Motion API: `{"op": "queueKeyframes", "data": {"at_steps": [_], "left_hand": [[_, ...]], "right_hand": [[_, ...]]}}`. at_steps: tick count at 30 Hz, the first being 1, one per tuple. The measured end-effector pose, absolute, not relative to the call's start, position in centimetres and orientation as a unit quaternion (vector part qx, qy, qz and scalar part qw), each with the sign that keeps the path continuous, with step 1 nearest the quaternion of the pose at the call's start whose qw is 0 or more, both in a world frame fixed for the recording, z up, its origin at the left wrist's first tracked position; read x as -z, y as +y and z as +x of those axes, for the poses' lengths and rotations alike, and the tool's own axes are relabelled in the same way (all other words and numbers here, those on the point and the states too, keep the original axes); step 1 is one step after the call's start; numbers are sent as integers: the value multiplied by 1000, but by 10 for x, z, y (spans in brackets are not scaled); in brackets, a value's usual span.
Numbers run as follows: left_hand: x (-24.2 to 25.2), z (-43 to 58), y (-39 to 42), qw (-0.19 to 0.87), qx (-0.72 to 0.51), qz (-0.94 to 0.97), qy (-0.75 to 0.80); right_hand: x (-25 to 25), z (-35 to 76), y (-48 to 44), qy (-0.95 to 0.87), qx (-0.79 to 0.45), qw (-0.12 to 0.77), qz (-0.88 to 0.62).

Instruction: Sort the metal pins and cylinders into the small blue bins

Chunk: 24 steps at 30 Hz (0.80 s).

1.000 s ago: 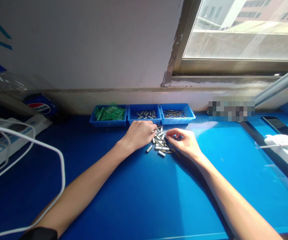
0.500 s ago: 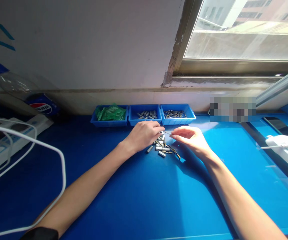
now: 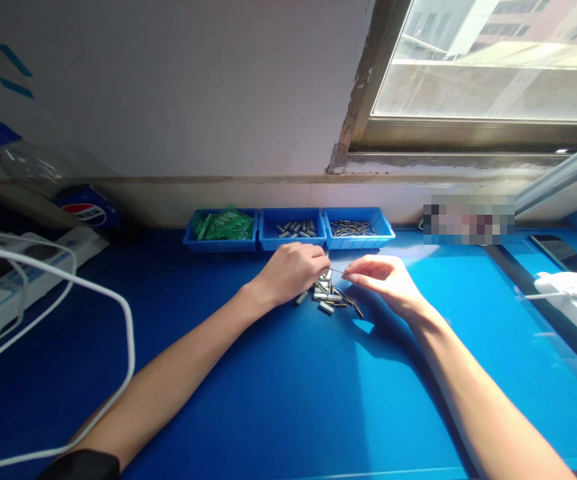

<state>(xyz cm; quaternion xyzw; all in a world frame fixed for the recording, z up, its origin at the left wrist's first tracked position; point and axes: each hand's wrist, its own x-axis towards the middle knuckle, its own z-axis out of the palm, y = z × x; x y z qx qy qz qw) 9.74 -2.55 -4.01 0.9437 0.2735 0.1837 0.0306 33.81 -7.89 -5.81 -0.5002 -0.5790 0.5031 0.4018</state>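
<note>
My right hand (image 3: 385, 279) pinches one end of a thin metal rod (image 3: 337, 271) between thumb and fingertips. The rod's other end reaches the fingers of my left hand (image 3: 295, 268), which are closed, and whatever they grip is hidden behind the knuckles. Below both hands lies a small pile of silver metal cylinders (image 3: 326, 308) mixed with thin dark pins (image 3: 357, 310) that have brass-coloured parts. One cylinder (image 3: 301, 298) sits a little apart, under my left hand.
Three blue bins line the wall: one with green plastic bags (image 3: 225, 224), one with metal cylinders (image 3: 297, 229), one with thin pins (image 3: 353, 228). A white cable (image 3: 127, 320) loops at left near a bottle (image 3: 85, 207). Power strips (image 3: 575, 300) and a phone (image 3: 555, 250) lie rightward.
Both hands stay nearly in place above the pile. The thin rod between them has tilted slightly, and the whole view has shifted a little.
</note>
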Motion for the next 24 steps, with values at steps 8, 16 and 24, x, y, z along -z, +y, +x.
{"op": "queueKeyframes", "data": {"at_steps": [8, 16, 24], "left_hand": [[40, 99, -27, 48, -219, 926, 305], [41, 86, -16, 62, -112, 926, 356], [45, 86, -13, 32, -95, 928, 358]], "right_hand": [[66, 331, -78, -537, -531, 415, -507], [69, 328, -73, -511, -422, 550, -508], [68, 328, -73, -537, -385, 533, -528]]}}
